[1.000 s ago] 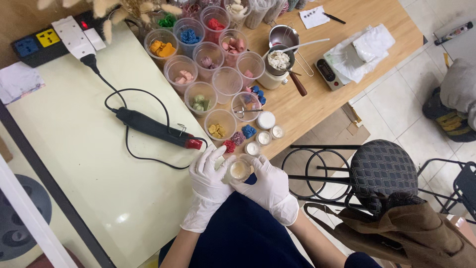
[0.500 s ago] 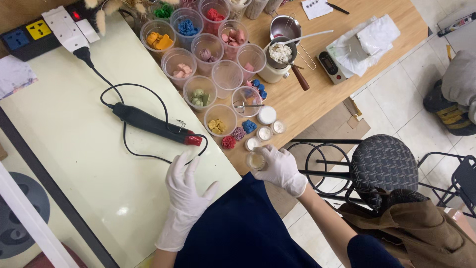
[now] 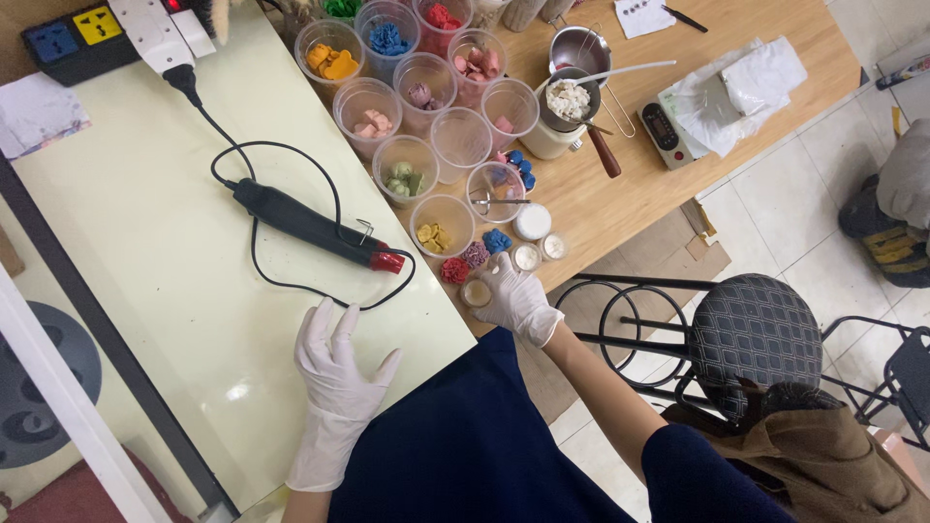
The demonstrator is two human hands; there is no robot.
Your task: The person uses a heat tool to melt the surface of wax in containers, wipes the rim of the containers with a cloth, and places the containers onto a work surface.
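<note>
Both my hands wear white gloves. My left hand (image 3: pixel 339 368) lies flat and open on the pale green table top (image 3: pixel 145 242), just below the cord of a black heat tool (image 3: pixel 315 228) with a red tip. My right hand (image 3: pixel 513 295) rests at the table's near edge with its fingers around a small round tin (image 3: pixel 476 292) holding pale wax. Two more small tins (image 3: pixel 540 252) and a white lid (image 3: pixel 532 222) sit just beyond it, next to red, pink and blue wax pieces (image 3: pixel 475 257).
Several clear cups (image 3: pixel 417 97) of coloured wax chunks crowd the table's far side. A metal pot (image 3: pixel 567 102) of white flakes, a small scale (image 3: pixel 664 131) and white cloth lie on the wooden desk. A power strip (image 3: pixel 77 34) sits far left. A round stool (image 3: pixel 751 334) stands right.
My hands have parted: the left moved left and down onto the green table top, the right carried the small tin to the table's edge near the other tins.
</note>
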